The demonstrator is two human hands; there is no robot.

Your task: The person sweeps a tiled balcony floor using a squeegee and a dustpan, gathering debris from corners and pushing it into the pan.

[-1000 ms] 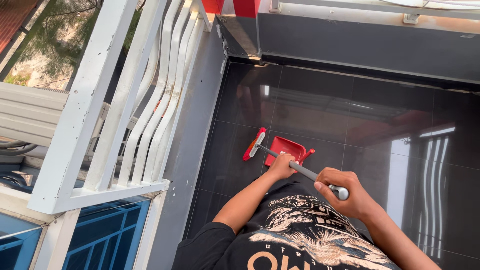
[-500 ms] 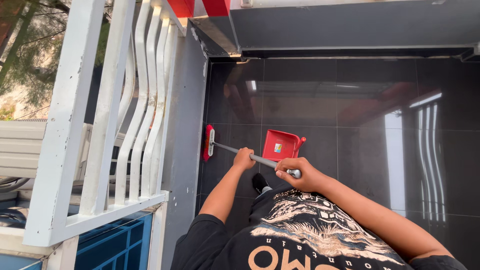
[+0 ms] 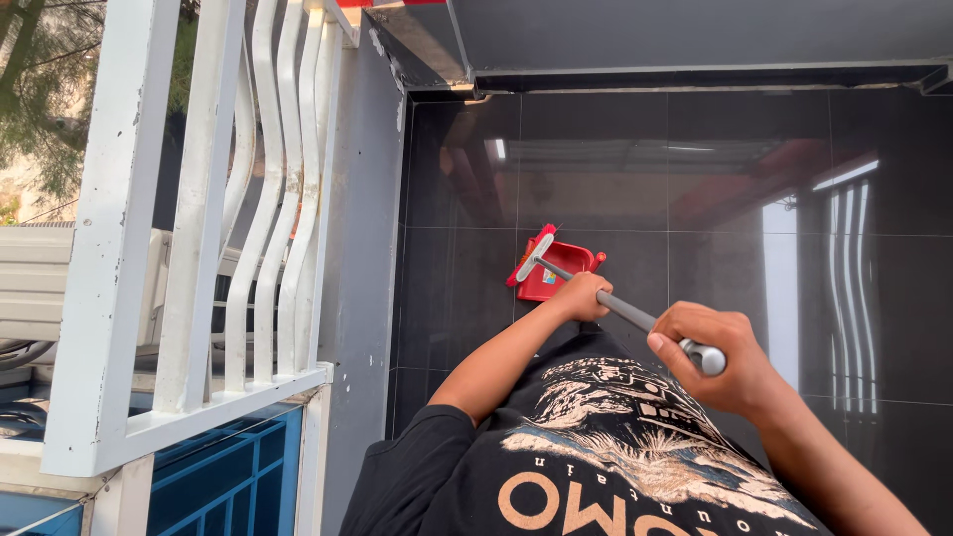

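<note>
I hold a broom with a grey metal handle (image 3: pixel 625 309) in both hands. My left hand (image 3: pixel 582 295) grips the handle lower down, and my right hand (image 3: pixel 720 355) is closed around its top end. The red-bristled broom head (image 3: pixel 530 256) rests at the left edge of a red dustpan (image 3: pixel 562 268) standing on the glossy black floor tiles (image 3: pixel 596 179). My black printed shirt fills the bottom of the view.
A white railing (image 3: pixel 199 218) with wavy bars runs along the left, beside a grey ledge (image 3: pixel 362 268). A dark grey wall (image 3: pixel 695 35) closes the far end of the tiled floor. Reflections of the railing show on the tiles at right.
The broom head swept right from the grey ledge to the dustpan's left edge. My right hand moved right and lower with the handle's end.
</note>
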